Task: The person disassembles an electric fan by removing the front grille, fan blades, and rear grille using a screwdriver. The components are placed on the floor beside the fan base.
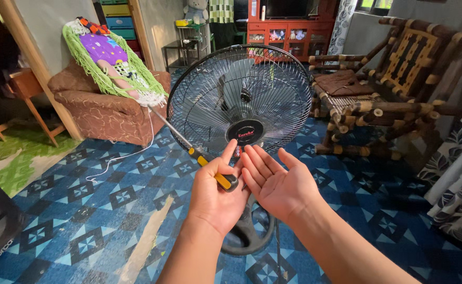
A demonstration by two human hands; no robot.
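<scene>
A yellow-and-black screwdriver (210, 169) is gripped in the left hand (213, 192) at frame centre, before the fan (241, 102); the right hand (278, 181) is held open, empty. The shaft could be snagged in the grille if tilted.

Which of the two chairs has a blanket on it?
The brown upholstered armchair on the left, by the wall, has a green-fringed blanket draped over it. The bamboo-framed chair on the right has only a dark brown seat cushion.
</scene>
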